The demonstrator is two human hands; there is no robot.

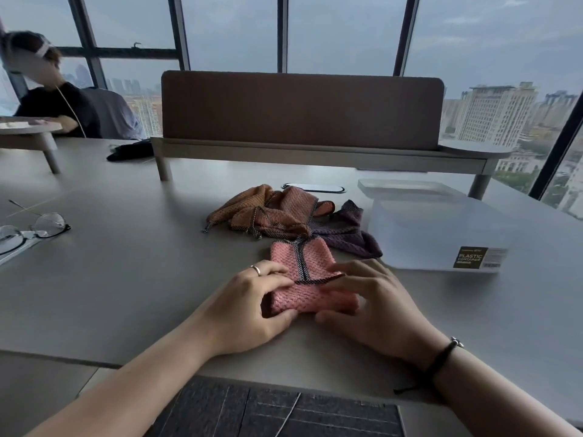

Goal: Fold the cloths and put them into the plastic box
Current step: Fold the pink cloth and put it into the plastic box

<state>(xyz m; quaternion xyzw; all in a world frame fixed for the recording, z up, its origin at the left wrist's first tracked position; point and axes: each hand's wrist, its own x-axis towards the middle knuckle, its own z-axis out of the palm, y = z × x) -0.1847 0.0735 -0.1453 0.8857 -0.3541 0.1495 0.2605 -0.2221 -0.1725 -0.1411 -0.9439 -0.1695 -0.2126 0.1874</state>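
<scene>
A pink knitted cloth (307, 263) with a dark trim lies partly folded on the grey table, right in front of me. My left hand (255, 307) pinches its left side, thumb under the near edge. My right hand (369, 301) grips its right side, fingers on the folded flap. Behind it lies a loose heap: an orange cloth (249, 209), another pink cloth (296, 200) and a purple cloth (344, 228). The clear plastic box (441, 238) stands to the right, open, with a black label on its front.
The box's clear lid (407, 187) lies behind it. Glasses (34, 230) rest at the left edge. A brown desk divider (299, 111) on a raised shelf crosses the back. A dark mat (284, 411) lies nearest me. Another person sits far left.
</scene>
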